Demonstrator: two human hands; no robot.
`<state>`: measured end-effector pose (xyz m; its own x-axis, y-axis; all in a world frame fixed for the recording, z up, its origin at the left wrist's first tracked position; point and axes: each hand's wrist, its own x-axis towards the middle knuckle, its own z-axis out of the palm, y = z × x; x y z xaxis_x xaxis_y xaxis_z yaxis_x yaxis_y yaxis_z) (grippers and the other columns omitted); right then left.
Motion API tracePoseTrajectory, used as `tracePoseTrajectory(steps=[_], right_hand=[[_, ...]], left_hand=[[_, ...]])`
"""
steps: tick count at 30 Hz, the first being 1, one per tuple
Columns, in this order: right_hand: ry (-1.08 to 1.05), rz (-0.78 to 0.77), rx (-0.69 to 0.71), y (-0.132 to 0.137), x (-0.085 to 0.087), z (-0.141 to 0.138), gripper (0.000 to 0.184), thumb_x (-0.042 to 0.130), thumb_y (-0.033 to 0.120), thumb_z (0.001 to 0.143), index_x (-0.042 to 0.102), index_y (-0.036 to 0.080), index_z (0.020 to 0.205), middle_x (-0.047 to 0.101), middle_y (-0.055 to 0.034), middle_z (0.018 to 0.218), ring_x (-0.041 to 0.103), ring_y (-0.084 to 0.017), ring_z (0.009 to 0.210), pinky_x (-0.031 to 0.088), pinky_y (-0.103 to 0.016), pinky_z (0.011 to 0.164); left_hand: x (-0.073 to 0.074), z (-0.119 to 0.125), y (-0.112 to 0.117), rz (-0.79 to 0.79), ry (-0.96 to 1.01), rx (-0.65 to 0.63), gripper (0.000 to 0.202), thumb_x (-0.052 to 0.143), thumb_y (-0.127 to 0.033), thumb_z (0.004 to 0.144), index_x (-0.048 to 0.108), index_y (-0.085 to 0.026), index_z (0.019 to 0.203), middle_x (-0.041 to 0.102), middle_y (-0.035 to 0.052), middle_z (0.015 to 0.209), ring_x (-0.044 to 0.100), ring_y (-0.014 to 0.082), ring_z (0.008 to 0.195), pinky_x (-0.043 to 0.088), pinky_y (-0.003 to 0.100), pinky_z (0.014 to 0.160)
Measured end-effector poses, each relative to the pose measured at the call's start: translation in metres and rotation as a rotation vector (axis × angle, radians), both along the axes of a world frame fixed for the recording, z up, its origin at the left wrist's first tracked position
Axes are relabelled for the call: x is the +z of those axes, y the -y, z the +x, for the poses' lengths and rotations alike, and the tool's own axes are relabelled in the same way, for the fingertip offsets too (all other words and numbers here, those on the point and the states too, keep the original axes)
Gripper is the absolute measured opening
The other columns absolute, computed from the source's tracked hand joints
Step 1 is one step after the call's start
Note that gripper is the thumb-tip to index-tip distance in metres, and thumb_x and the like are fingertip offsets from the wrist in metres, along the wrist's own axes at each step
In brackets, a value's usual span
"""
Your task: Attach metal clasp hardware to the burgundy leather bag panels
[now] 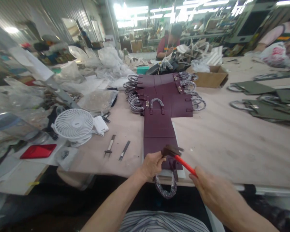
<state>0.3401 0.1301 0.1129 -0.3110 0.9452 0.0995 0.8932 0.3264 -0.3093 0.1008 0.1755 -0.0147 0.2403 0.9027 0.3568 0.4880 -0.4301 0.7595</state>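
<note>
My right hand (207,183) is wrapped round the red handle of a hammer (186,165). The dark hammer head is over the near end of a maroon bag panel (159,125), close to my left fingertips. My left hand (151,165) rests at that panel's near left edge with its fingers pinched together; the hammer head partly hides what they hold, if anything. A plastic-wrapped bag handle (166,190) hangs from the panel over the table edge. Another wrapped handle (157,103) stands at the panel's far end. White sheet material shows under the panel.
More maroon bag panels (181,106) lie stacked behind. To the left are a forked tool (109,146), a smaller flat tool (124,150), a white fan (74,124) and a red case (38,151). Green bag panels (268,108) lie right; a cardboard box (211,77) and people are beyond.
</note>
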Motion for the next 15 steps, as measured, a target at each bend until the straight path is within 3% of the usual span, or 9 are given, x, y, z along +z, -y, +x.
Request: tracePoseTrajectory(steps=[3, 5, 9, 12, 15], right_hand=[[0.054, -0.137, 0.003, -0.009, -0.009, 0.011, 0.04, 0.032, 0.056, 0.096, 0.048, 0.025, 0.074, 0.055, -0.002, 0.049, 0.047, -0.018, 0.039, 0.018, -0.031, 0.047], [0.024, -0.225, -0.049, -0.021, -0.017, 0.025, 0.036, 0.035, 0.053, 0.094, 0.048, 0.025, 0.076, 0.057, -0.0024, 0.053, 0.052, -0.019, 0.045, 0.025, -0.03, 0.049], [-0.095, -0.318, -0.157, -0.046, -0.055, 0.053, 0.04, 0.028, 0.047, 0.096, 0.044, 0.025, 0.067, 0.057, -0.0034, 0.055, 0.054, -0.019, 0.051, 0.037, -0.03, 0.052], [0.064, -0.193, -0.229, -0.058, -0.087, 0.058, 0.04, 0.029, 0.043, 0.097, 0.052, 0.023, 0.072, 0.059, -0.0072, 0.06, 0.056, -0.023, 0.054, 0.039, -0.033, 0.052], [0.201, 0.064, -0.236, -0.059, -0.103, 0.04, 0.039, 0.035, 0.039, 0.097, 0.063, 0.012, 0.103, 0.067, -0.0192, 0.097, 0.064, -0.031, 0.082, 0.049, -0.042, 0.067]], left_hand=[[0.0, 0.0, 0.001, 0.002, -0.011, 0.012, 0.015, 0.051, -0.021, 0.095, 0.066, -0.021, 0.092, 0.071, 0.0041, 0.08, 0.069, 0.0168, 0.074, 0.052, 0.025, 0.072], [0.002, 0.0, 0.002, -0.013, -0.002, 0.017, 0.015, 0.051, -0.021, 0.096, 0.064, -0.021, 0.089, 0.071, 0.0041, 0.082, 0.069, 0.0161, 0.075, 0.052, 0.024, 0.073], [0.007, 0.002, 0.003, -0.003, 0.011, 0.016, 0.014, 0.051, -0.019, 0.095, 0.063, -0.021, 0.088, 0.07, 0.0037, 0.08, 0.068, 0.0159, 0.072, 0.052, 0.024, 0.07], [0.007, 0.001, 0.002, 0.017, 0.012, 0.008, 0.014, 0.049, -0.02, 0.096, 0.062, -0.02, 0.091, 0.071, 0.0045, 0.082, 0.069, 0.0167, 0.074, 0.053, 0.024, 0.071], [0.007, 0.0, 0.003, 0.005, 0.019, 0.006, 0.015, 0.049, -0.023, 0.097, 0.063, -0.02, 0.095, 0.072, 0.0052, 0.086, 0.07, 0.0171, 0.079, 0.053, 0.025, 0.074]])
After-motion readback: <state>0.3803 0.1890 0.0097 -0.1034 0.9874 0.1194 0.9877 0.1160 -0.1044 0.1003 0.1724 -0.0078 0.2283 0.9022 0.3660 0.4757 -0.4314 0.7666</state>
